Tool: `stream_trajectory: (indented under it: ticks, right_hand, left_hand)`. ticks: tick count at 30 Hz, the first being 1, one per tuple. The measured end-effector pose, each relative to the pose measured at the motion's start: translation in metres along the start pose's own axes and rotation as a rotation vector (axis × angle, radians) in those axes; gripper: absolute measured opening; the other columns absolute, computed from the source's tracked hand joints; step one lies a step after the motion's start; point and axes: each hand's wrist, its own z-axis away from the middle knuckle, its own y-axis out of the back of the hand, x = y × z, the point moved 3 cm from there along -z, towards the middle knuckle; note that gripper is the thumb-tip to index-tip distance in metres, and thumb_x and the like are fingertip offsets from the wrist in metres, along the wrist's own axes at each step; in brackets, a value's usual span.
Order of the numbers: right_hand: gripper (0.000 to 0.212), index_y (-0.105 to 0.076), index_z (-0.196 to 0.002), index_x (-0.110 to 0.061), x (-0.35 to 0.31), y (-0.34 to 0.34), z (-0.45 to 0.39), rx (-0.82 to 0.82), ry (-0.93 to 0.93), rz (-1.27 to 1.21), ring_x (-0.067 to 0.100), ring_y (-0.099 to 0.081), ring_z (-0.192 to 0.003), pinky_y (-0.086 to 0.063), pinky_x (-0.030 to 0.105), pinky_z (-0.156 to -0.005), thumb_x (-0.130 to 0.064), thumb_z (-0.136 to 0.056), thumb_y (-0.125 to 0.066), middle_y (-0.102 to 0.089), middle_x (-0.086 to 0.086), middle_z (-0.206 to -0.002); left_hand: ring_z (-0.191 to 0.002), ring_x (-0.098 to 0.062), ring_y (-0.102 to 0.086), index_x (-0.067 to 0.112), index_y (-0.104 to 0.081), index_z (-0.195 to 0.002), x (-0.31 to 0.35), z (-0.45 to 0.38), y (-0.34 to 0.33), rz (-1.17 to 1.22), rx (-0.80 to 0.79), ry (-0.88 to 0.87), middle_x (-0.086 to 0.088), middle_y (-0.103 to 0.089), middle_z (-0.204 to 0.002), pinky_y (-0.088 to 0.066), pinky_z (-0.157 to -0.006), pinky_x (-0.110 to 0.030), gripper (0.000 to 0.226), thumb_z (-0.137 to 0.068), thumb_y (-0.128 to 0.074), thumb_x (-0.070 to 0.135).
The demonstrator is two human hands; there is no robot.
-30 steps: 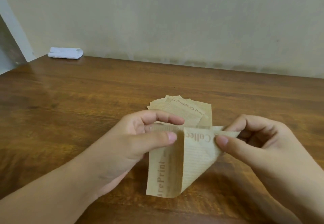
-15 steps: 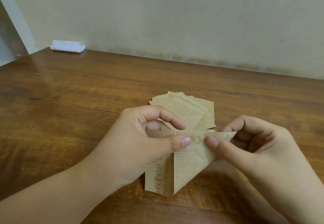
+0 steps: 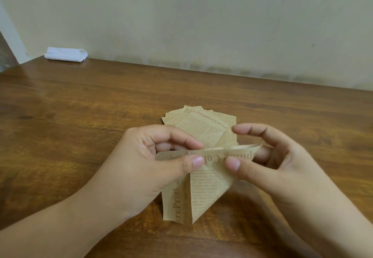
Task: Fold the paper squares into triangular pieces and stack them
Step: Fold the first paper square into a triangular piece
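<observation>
A tan paper square (image 3: 203, 187) printed like newspaper is held upright above the wooden table (image 3: 80, 126), partly folded, its lower point hanging down. My left hand (image 3: 145, 168) pinches its top edge between thumb and forefinger. My right hand (image 3: 268, 162) pinches the same edge further right, thumb in front and lower fingers behind, with the forefinger lifted off the paper. Behind the hands lies a small pile of the same paper pieces (image 3: 201, 124) flat on the table, its near part hidden by the held sheet.
A folded white cloth (image 3: 65, 54) lies at the table's far left corner against the pale wall (image 3: 201, 25). Bare wood stretches to the left and right of the hands.
My right thumb slid inward along the top edge toward the left thumb. The right forefinger lifted off the paper. The sheet's right corner now sticks out past the fingers.
</observation>
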Motion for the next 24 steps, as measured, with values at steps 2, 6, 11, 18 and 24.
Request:
stream_trajectory:
  ticks: [2,6,11,18,24]
  right_hand:
    - [0.044,-0.071,-0.088,-0.02,-0.001,-0.002,0.0,0.012,-0.035,-0.05,0.024,-0.071,-0.071,-0.057,0.025,-0.063,-0.019,-0.049,-0.09,-0.072,0.02,-0.078]
    - [0.036,-0.072,-0.082,-0.013,-0.006,0.001,0.001,0.109,-0.028,-0.037,0.026,-0.067,-0.066,-0.058,0.028,-0.063,-0.011,-0.047,-0.079,-0.069,0.019,-0.068]
    - [0.03,-0.073,-0.076,-0.009,-0.01,0.005,0.0,0.166,-0.021,-0.054,0.014,-0.067,-0.057,-0.052,0.017,-0.058,-0.012,-0.047,-0.077,-0.069,0.013,-0.061]
    - [0.02,-0.076,-0.073,-0.014,-0.005,0.008,-0.003,0.132,-0.052,-0.022,0.016,-0.068,-0.07,-0.055,0.024,-0.068,-0.014,-0.056,-0.086,-0.073,0.012,-0.072]
    - [0.021,-0.075,-0.065,-0.015,-0.007,0.008,-0.002,0.143,-0.096,-0.037,0.009,-0.066,-0.059,-0.052,0.018,-0.057,-0.025,-0.047,-0.077,-0.072,0.007,-0.068]
  left_hand:
    - [-0.067,-0.017,-0.071,0.022,-0.075,-0.062,0.0,0.0,-0.001,0.01,0.018,0.009,-0.007,-0.072,-0.069,-0.056,-0.059,-0.022,0.017,-0.047,-0.075,0.014]
    - [-0.061,-0.019,-0.071,0.019,-0.074,-0.061,-0.001,-0.001,-0.002,0.034,0.048,0.044,-0.01,-0.071,-0.065,-0.054,-0.053,-0.02,0.019,-0.043,-0.074,0.012]
    - [-0.061,-0.021,-0.071,0.016,-0.074,-0.064,-0.004,-0.001,-0.003,0.06,0.063,0.085,-0.013,-0.071,-0.066,-0.054,-0.051,-0.02,0.019,-0.046,-0.073,0.008]
    - [-0.062,-0.021,-0.071,0.018,-0.074,-0.062,-0.004,-0.001,-0.003,0.063,0.078,0.085,-0.013,-0.072,-0.067,-0.053,-0.051,-0.02,0.017,-0.047,-0.072,0.009]
    - [-0.063,-0.02,-0.071,0.017,-0.074,-0.064,-0.003,0.0,-0.003,0.053,0.087,0.067,-0.011,-0.072,-0.068,-0.054,-0.051,-0.02,0.017,-0.049,-0.072,0.009]
